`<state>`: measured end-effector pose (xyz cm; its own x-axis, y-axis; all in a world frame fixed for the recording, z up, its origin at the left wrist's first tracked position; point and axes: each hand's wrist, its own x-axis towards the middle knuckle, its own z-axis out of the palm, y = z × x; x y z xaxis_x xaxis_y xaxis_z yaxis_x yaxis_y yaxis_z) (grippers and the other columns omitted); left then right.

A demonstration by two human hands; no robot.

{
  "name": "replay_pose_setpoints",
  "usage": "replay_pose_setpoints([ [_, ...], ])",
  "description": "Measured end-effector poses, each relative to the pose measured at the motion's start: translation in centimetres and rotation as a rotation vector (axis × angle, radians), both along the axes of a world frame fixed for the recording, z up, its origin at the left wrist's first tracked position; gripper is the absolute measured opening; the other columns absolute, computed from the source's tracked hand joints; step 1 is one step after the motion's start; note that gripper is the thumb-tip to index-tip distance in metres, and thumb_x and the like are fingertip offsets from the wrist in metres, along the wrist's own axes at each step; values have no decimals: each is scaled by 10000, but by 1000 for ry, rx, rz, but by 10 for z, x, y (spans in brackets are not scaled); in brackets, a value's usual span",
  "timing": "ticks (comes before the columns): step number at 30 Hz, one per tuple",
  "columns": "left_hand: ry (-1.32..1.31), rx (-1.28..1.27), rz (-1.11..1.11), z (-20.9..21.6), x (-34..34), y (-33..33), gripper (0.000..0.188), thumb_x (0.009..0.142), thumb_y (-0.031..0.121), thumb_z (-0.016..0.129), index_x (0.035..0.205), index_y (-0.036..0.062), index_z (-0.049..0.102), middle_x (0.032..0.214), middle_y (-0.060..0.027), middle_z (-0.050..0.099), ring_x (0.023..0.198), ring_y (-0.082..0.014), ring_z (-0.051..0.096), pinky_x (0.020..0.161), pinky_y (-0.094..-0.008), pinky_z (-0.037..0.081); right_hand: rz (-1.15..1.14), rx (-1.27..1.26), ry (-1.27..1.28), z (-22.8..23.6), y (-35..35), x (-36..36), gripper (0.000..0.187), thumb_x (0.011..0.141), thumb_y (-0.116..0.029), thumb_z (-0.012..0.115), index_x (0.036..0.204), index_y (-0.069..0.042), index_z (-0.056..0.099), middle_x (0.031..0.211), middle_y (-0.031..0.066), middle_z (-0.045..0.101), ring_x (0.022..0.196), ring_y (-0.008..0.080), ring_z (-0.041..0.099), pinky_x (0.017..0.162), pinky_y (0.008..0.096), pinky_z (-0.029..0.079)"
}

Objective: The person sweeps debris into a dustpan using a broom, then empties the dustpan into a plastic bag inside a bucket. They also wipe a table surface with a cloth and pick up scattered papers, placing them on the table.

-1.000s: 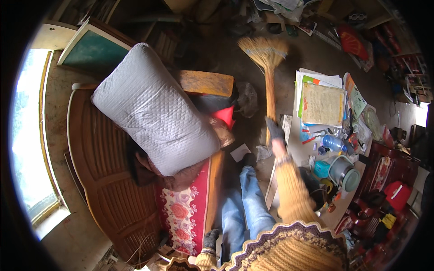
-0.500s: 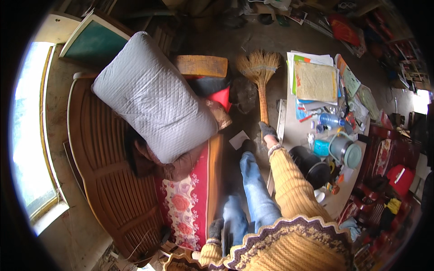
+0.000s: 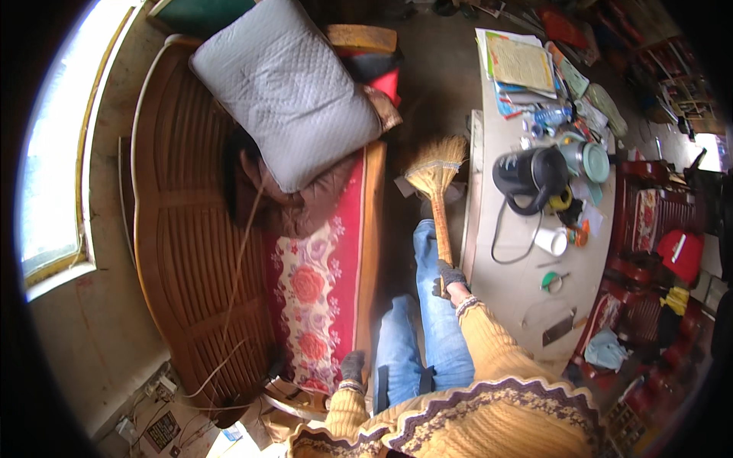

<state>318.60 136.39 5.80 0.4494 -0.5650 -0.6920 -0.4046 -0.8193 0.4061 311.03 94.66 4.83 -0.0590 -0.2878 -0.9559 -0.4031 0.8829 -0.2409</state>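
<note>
My right hand, in a dark glove, is closed round the handle of a straw broom. The broom head points away from me, low in the gap between a bench and a table, and its bristles are blurred. A sheet of paper shows partly beside the broom head, near my foot. My left hand, also gloved, is by the front edge of the wooden bench; its fingers are too unclear to tell whether it holds anything.
On the bench lie a grey quilted pillow, a brown cloth and a floral cover. The table at right carries a black kettle, a white cup and stacked papers. A window is at left.
The broom has come back toward me in my right hand, its head now closer to my foot. The view has shifted, showing more of the near table. My left hand stays low by the bench.
</note>
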Motion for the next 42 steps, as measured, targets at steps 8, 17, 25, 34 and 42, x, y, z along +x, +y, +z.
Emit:
replay_pose_setpoints([
  [8, 126, 423, -104, -9, -79, 150, 340, 789, 426, 627, 846, 106, 725, 798, -159, 677, 722, -287, 651, 663, -415, 507, 27, -75, 43, 104, 97, -82, 351, 817, -425, 725, 916, -99, 645, 643, 60, 603, 438, 189, 557, 408, 345, 503],
  [17, 339, 250, 908, 6, -193, 174, 279, 830, 280, 642, 925, 29, 717, 799, -35, 676, 685, -151, 574, 653, -304, 473, 104, -166, -264, -32, 34, -74, 410, 873, -503, 633, 926, -96, 637, 639, 14, 561, 473, 137, 524, 408, 295, 406],
  [25, 337, 308, 1116, 32, -291, 244, 237, 841, 241, 649, 936, 34, 715, 866, -40, 691, 761, -148, 601, 703, -291, 483, 1, -51, 31, -98, 215, -196, 487, 863, -605, 585, 773, -126, 584, 577, 28, 547, 439, 189, 545, 408, 331, 466],
  [34, 285, 81, 1017, 25, -323, 343, 223, 876, 220, 613, 957, 35, 708, 856, -42, 684, 756, -151, 598, 688, -301, 475, -207, 223, -206, -12, 407, -289, 442, 868, -573, 597, 888, -134, 647, 620, 24, 579, 438, 164, 543, 388, 323, 478],
  [42, 470, 60, 1149, -10, -382, 492, 204, 911, 161, 545, 989, 56, 702, 876, -18, 687, 734, -106, 601, 644, -259, 489, -235, 272, -115, 93, 511, -360, 426, 858, -544, 632, 893, -120, 652, 620, 33, 585, 434, 168, 548, 388, 347, 502],
])
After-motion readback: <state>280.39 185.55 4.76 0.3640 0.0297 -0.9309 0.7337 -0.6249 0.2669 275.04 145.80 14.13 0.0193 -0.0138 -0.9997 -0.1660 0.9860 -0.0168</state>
